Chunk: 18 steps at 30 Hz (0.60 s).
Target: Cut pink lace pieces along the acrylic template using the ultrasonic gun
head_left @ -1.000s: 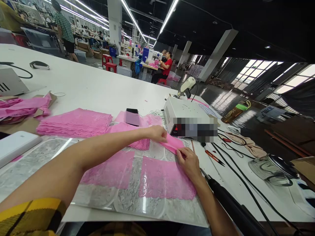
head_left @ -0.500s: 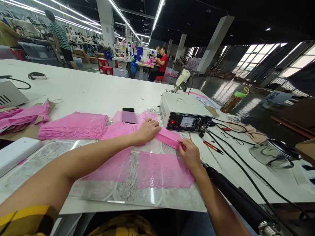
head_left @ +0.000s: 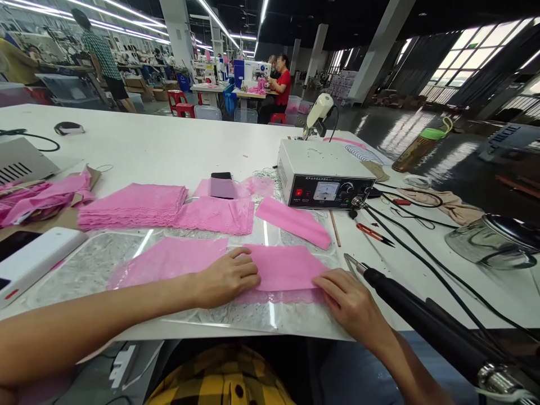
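Note:
A solid pink fabric panel (head_left: pixel 287 265) lies over a sheer pink lace piece (head_left: pixel 270 296), whose scalloped lower edge shows beneath it. My left hand (head_left: pixel 230 277) rests at the panel's left edge, fingers curled and closed on it. At the lower right corner, my right hand (head_left: pixel 352 298) pinches the fabric between thumb and fingers. Another sheer pink piece (head_left: pixel 169 259) lies flat to the left, partly under my left forearm. Beyond the panel is a folded pink strip (head_left: pixel 293 222). A black-handled tool with a metal tip (head_left: pixel 388 284) lies right of my right hand.
A stack of pink lace pieces (head_left: pixel 133 205) stands at left, beside a phone (head_left: pixel 221 184). The control box (head_left: pixel 329 174) sits behind, its cables running right past orange thread snips (head_left: pixel 373 233) and a glass jug (head_left: pixel 489 242). A white device (head_left: pixel 42 261) lies at far left.
Both hands have come nearer the table's front edge. The pink strip now lies loose in front of the control box. A solid pink panel now covers most of the right lace piece.

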Each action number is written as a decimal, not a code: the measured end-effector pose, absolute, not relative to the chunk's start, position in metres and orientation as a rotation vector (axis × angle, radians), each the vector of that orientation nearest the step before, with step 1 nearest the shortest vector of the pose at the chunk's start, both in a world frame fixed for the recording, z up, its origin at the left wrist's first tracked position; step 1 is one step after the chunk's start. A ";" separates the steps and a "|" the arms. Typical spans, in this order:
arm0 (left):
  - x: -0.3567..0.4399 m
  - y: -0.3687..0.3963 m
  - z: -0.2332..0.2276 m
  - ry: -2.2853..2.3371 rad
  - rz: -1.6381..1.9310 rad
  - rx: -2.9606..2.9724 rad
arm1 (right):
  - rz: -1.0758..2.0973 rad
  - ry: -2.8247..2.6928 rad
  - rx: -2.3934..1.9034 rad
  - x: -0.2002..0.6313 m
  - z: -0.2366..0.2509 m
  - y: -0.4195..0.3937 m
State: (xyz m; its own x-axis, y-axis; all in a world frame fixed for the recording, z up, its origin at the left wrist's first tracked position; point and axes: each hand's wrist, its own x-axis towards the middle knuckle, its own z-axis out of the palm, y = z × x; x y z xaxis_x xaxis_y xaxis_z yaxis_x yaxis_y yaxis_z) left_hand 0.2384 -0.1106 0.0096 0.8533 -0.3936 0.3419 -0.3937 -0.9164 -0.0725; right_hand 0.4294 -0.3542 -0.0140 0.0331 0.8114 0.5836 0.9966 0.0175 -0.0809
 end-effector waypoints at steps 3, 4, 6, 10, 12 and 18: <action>0.234 -0.116 0.013 -0.662 0.545 2.989 | -0.513 -1.826 -1.831 0.426 -0.018 -0.360; 0.234 -0.118 0.015 -0.674 0.540 2.981 | -0.507 -1.817 -1.830 0.426 -0.019 -0.361; 0.234 -0.120 0.018 -0.701 0.530 2.980 | -0.487 -1.788 -1.844 0.425 -0.021 -0.363; 0.235 -0.120 0.018 -0.759 0.530 3.013 | -0.494 -1.686 -1.901 0.422 -0.027 -0.365; 0.235 -0.119 0.017 -0.791 0.534 3.045 | -0.503 -1.639 -1.943 0.420 -0.029 -0.367; 0.232 -0.118 0.022 -0.763 0.431 3.016 | -0.538 -1.529 -2.025 0.419 -0.030 -0.373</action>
State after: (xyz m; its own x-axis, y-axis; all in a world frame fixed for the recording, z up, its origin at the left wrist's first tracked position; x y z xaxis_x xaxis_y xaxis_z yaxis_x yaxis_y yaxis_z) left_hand 0.2320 -0.1183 0.0218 0.8442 -0.4666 0.2636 -0.4668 -0.8819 -0.0660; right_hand 0.4191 -0.3730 -0.0296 0.2763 0.7448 0.6074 0.9611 -0.2098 -0.1799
